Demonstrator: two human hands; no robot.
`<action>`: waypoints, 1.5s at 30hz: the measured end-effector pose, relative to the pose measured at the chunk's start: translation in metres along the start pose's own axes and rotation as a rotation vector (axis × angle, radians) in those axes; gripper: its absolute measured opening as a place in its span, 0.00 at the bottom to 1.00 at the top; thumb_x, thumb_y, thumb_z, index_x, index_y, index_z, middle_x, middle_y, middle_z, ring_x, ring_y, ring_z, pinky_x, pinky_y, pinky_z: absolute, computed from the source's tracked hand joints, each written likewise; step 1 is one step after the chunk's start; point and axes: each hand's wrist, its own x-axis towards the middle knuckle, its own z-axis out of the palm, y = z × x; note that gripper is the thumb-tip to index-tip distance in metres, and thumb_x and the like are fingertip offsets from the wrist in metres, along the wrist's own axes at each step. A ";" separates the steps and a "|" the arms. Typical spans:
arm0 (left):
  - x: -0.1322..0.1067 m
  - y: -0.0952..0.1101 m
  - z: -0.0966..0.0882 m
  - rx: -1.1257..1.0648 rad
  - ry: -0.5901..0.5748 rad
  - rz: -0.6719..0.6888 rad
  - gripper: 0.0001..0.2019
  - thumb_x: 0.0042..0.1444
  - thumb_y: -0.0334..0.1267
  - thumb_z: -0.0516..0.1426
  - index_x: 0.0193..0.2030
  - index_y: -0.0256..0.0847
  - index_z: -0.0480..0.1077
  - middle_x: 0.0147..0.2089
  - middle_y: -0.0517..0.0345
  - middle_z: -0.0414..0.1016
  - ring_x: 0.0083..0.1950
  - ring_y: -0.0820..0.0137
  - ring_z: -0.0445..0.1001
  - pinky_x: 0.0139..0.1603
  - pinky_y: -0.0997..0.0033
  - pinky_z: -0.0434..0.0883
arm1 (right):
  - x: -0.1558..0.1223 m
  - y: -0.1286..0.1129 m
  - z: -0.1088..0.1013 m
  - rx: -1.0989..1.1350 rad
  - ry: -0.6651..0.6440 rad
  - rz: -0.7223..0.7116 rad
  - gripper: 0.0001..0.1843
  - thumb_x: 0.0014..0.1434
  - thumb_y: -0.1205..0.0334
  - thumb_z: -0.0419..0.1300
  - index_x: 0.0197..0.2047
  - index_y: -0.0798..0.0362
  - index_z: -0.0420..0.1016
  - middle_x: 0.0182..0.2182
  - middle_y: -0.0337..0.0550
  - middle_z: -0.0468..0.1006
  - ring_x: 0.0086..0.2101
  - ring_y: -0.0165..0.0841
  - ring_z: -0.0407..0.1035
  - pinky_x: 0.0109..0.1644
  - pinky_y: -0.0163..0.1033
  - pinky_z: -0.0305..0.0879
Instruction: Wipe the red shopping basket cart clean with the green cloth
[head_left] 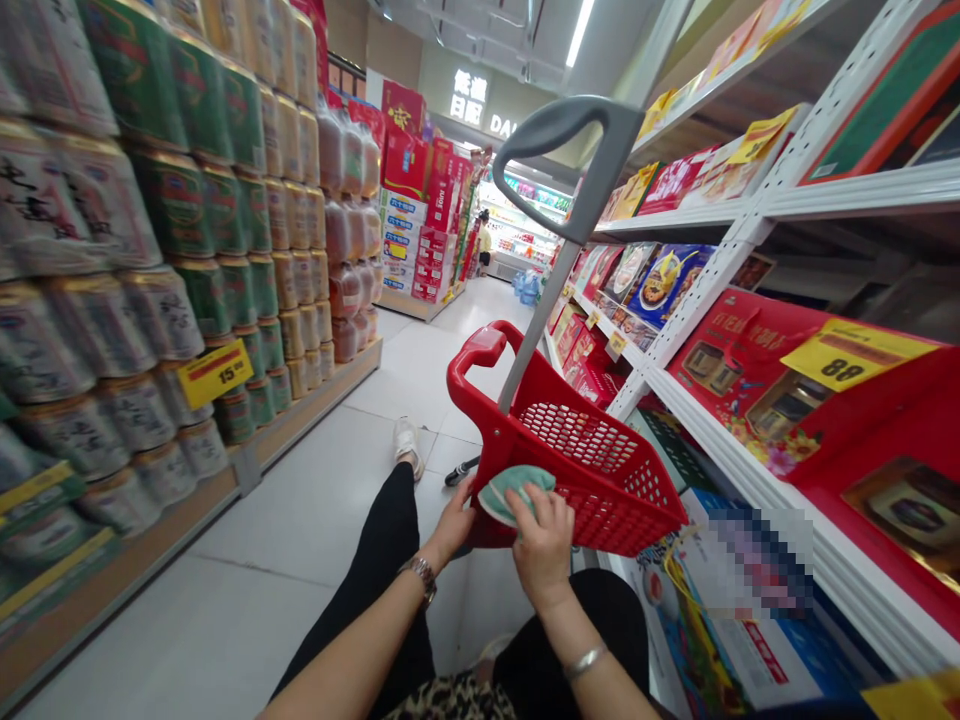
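A red plastic shopping basket with perforated sides and a long grey pull handle stands tilted in front of me. My right hand presses a folded green cloth against the near end of the basket, its fingers bent over the cloth. My left hand grips the basket's lower left edge; most of its fingers are hidden behind the red plastic. A second, shorter red handle arches over the basket's rim.
Stacked packs of drink cans line the left side, with a yellow price tag. White shelves with red gift boxes stand close on the right. A tiled aisle floor runs ahead towards a distant person and lit refrigerated shelves.
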 end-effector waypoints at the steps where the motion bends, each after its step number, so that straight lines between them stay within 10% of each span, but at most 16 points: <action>1: 0.001 0.001 0.004 0.008 -0.007 0.018 0.31 0.48 0.26 0.56 0.62 0.40 0.68 0.65 0.46 0.74 0.66 0.60 0.71 0.69 0.55 0.65 | 0.014 0.003 -0.010 -0.006 0.076 -0.010 0.25 0.61 0.76 0.52 0.51 0.43 0.81 0.50 0.48 0.78 0.47 0.41 0.65 0.47 0.46 0.59; 5: -0.001 0.004 0.009 0.058 0.005 0.080 0.24 0.56 0.36 0.56 0.61 0.39 0.69 0.64 0.46 0.74 0.67 0.60 0.70 0.71 0.54 0.61 | 0.067 0.007 -0.033 -0.032 0.153 -0.041 0.27 0.63 0.74 0.52 0.57 0.41 0.79 0.54 0.48 0.76 0.51 0.41 0.64 0.53 0.48 0.60; 11: -0.011 0.014 0.003 0.120 -0.010 0.137 0.18 0.57 0.40 0.56 0.53 0.39 0.74 0.56 0.45 0.79 0.58 0.58 0.76 0.67 0.52 0.67 | 0.096 -0.008 -0.011 -0.061 0.088 -0.100 0.26 0.66 0.73 0.53 0.59 0.38 0.77 0.60 0.46 0.73 0.53 0.42 0.63 0.52 0.49 0.60; 31: -0.008 0.013 -0.005 0.071 0.015 0.014 0.15 0.49 0.35 0.59 0.46 0.40 0.76 0.50 0.47 0.83 0.56 0.55 0.78 0.65 0.50 0.69 | -0.019 -0.008 0.040 -0.111 -0.143 -0.101 0.23 0.65 0.72 0.56 0.56 0.40 0.78 0.53 0.48 0.78 0.44 0.41 0.63 0.43 0.46 0.56; 38: -0.017 0.018 -0.009 -0.032 -0.022 -0.069 0.27 0.46 0.31 0.57 0.57 0.38 0.70 0.52 0.46 0.82 0.50 0.60 0.80 0.54 0.56 0.77 | -0.047 -0.012 0.048 -0.108 -0.263 -0.067 0.23 0.64 0.73 0.56 0.56 0.40 0.79 0.53 0.47 0.79 0.43 0.41 0.64 0.42 0.46 0.56; 45: -0.013 0.030 -0.003 -0.012 0.035 -0.014 0.31 0.44 0.26 0.56 0.59 0.40 0.69 0.64 0.46 0.74 0.67 0.60 0.70 0.67 0.59 0.68 | -0.059 -0.021 0.046 -0.032 -0.558 0.095 0.25 0.63 0.75 0.55 0.52 0.38 0.80 0.52 0.44 0.79 0.46 0.41 0.66 0.44 0.45 0.58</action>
